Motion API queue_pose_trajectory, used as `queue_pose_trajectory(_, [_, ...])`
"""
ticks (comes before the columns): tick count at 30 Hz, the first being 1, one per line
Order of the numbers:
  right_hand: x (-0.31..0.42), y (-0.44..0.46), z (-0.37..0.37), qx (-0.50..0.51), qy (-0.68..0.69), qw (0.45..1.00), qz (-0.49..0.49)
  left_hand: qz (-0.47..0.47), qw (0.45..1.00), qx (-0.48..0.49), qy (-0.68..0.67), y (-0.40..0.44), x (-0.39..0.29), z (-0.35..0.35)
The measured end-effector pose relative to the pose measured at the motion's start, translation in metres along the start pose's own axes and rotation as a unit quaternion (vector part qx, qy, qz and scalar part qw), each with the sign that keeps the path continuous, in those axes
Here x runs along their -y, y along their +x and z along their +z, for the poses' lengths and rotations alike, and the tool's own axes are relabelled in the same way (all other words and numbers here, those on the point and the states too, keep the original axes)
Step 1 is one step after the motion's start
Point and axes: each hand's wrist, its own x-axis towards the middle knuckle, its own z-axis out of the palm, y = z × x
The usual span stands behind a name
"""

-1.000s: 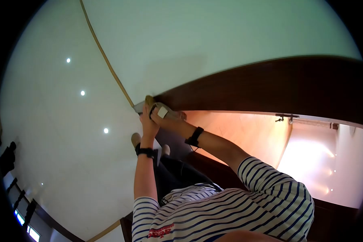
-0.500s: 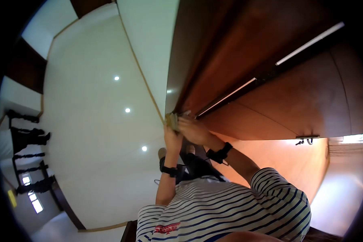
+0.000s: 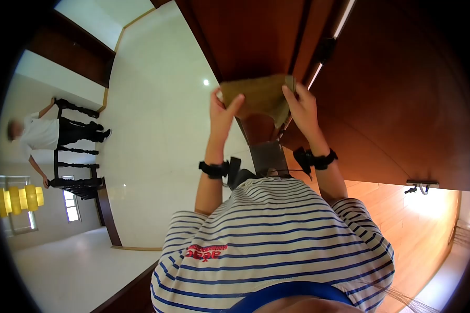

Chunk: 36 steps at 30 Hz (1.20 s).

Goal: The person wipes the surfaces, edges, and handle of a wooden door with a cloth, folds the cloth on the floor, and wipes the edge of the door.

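Spread between my two hands is a brown cloth [image 3: 258,96], held up in front of the dark wooden door frame [image 3: 250,41]. My left hand [image 3: 222,112] pinches its left end with the thumb on top. At the other end, my right hand [image 3: 302,109] grips the cloth's edge between thumb and fingers. The lower edge hangs loose and uneven between them. Each wrist wears a black strap with a small device on it.
A brown wooden door [image 3: 391,104] with a metal handle [image 3: 423,185] stands open at right, with wood flooring [image 3: 391,203] beside it. Pale shiny floor [image 3: 162,130] lies to the left. A person [image 3: 42,133] stands by a black railing [image 3: 78,180] at far left.
The cloth was bunched low between my close hands; now it is spread out higher up, with my hands apart. My view has shifted, bringing the person by the railing more fully into sight.
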Motion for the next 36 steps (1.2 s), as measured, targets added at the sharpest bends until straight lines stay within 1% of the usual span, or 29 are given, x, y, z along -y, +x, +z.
queue_pose_trajectory(2, [0.008, 0.014, -0.007, 0.005, -0.008, 1.000, 0.026, 0.060, 0.997, -0.043, 0.030, 0.008, -0.028, 0.018])
queue_pose_trajectory(3, [0.009, 0.020, -0.008, 0.005, -0.006, 1.000, 0.025, 0.061, 0.997, -0.044, 0.032, 0.011, -0.036, 0.025])
queue_pose_trajectory(5, [0.013, 0.031, -0.006, -0.038, 0.027, 0.994, -0.099, 0.151, 0.983, -0.062, 0.089, 0.018, -0.049, 0.038])
queue_pose_trajectory(6, [0.021, 0.036, -0.006, -0.051, 0.033, 0.991, -0.120, 0.154, 0.982, -0.060, 0.092, 0.022, -0.055, 0.044])
queue_pose_trajectory(7, [0.031, 0.043, -0.009, -0.055, 0.037, 0.990, -0.123, 0.283, 0.945, -0.047, 0.157, 0.027, -0.060, 0.050])
queue_pose_trajectory(8, [0.041, 0.053, -0.013, -0.088, 0.003, 0.975, -0.203, 0.406, 0.887, -0.031, 0.219, 0.034, -0.067, 0.056])
queue_pose_trajectory(9, [0.050, 0.062, -0.017, -0.119, -0.032, 0.952, -0.279, 0.407, 0.885, -0.029, 0.222, 0.046, -0.079, 0.063])
queue_pose_trajectory(10, [0.058, 0.070, -0.021, -0.121, -0.029, 0.953, -0.277, 0.559, 0.771, -0.018, 0.304, 0.059, -0.098, 0.071])
queue_pose_trajectory(11, [0.066, 0.080, -0.024, -0.146, -0.066, 0.931, -0.328, 0.687, 0.625, -0.006, 0.372, 0.071, -0.113, 0.078])
queue_pose_trajectory(12, [0.074, 0.091, -0.026, -0.169, -0.103, 0.905, -0.376, 0.685, 0.625, -0.005, 0.374, 0.083, -0.123, 0.085])
queue_pose_trajectory(13, [0.085, 0.104, -0.024, -0.168, -0.102, 0.906, -0.375, 0.690, 0.610, -0.024, 0.389, 0.094, -0.129, 0.092])
queue_pose_trajectory(14, [0.099, 0.119, -0.016, -0.218, -0.122, 0.883, -0.398, 0.692, 0.596, -0.044, 0.405, 0.102, -0.129, 0.095])
queue_pose_trajectory(15, [0.094, 0.134, -0.006, -0.263, -0.172, 0.853, -0.417, 0.688, 0.599, -0.045, 0.408, 0.107, -0.124, 0.098])
queue_pose_trajectory(16, [0.090, 0.149, 0.004, -0.311, -0.220, 0.818, -0.431, 0.654, 0.549, -0.118, 0.507, 0.111, -0.116, 0.103])
queue_pose_trajectory(17, [0.081, 0.149, 0.008, -0.307, -0.220, 0.821, -0.429, 0.609, 0.487, -0.187, 0.597, 0.115, -0.111, 0.107])
queue_pose_trajectory(18, [0.073, 0.149, 0.012, -0.318, -0.274, 0.796, -0.435, 0.583, 0.494, -0.181, 0.619, 0.105, -0.114, 0.111])
queue_pose_trajectory(19, [0.071, 0.149, 0.013, -0.329, -0.328, 0.769, -0.440, 0.581, 0.495, -0.180, 0.620, 0.104, -0.115, 0.112])
queue_pose_trajectory(21, [0.067, 0.157, 0.012, -0.333, -0.323, 0.769, -0.439, 0.580, 0.481, -0.195, 0.628, 0.107, -0.115, 0.115])
queue_pose_trajectory(23, [0.058, 0.163, 0.016, -0.368, -0.304, 0.745, -0.466, 0.564, 0.487, -0.190, 0.639, 0.101, -0.118, 0.117])
queue_pose_trajectory(24, [0.054, 0.158, 0.015, -0.362, -0.306, 0.750, -0.462, 0.497, 0.571, -0.134, 0.640, 0.085, -0.127, 0.121])
queue_pose_trajectory(26, [0.049, 0.148, 0.010, -0.294, -0.324, 0.780, -0.449, 0.420, 0.646, -0.074, 0.633, 0.087, -0.118, 0.120])
queue_pose_trajectory(27, [0.041, 0.148, 0.010, -0.293, -0.323, 0.781, -0.448, 0.513, 0.574, -0.149, 0.621, 0.105, -0.093, 0.113])
queue_pose_trajectory(28, [0.029, 0.151, 0.013, -0.320, -0.314, 0.760, -0.471, 0.597, 0.487, -0.224, 0.597, 0.115, -0.074, 0.104])
queue_pose_trajectory(29, [0.017, 0.153, 0.020, -0.348, -0.297, 0.737, -0.498, 0.545, 0.491, -0.210, 0.647, 0.107, -0.065, 0.103])
queue_pose_trajectory(30, [0.004, 0.145, 0.027, -0.358, -0.322, 0.755, -0.445, 0.557, 0.497, -0.211, 0.632, 0.109, -0.050, 0.098])
queue_pose_trajectory(31, [-0.010, 0.136, 0.031, -0.351, -0.345, 0.761, -0.424, 0.567, 0.499, -0.212, 0.620, 0.110, -0.037, 0.090])
queue_pose_trajectory(33, [-0.027, 0.127, 0.037, -0.341, -0.348, 0.770, -0.412, 0.579, 0.489, -0.193, 0.623, 0.104, -0.023, 0.082])
queue_pose_trajectory(34, [-0.031, 0.127, 0.037, -0.344, -0.339, 0.768, -0.420, 0.576, 0.477, -0.206, 0.630, 0.104, -0.026, 0.077])
queue_pose_trajectory(36, [-0.040, 0.126, 0.032, -0.343, -0.322, 0.767, -0.435, 0.609, 0.429, -0.138, 0.653, 0.102, -0.028, 0.072])
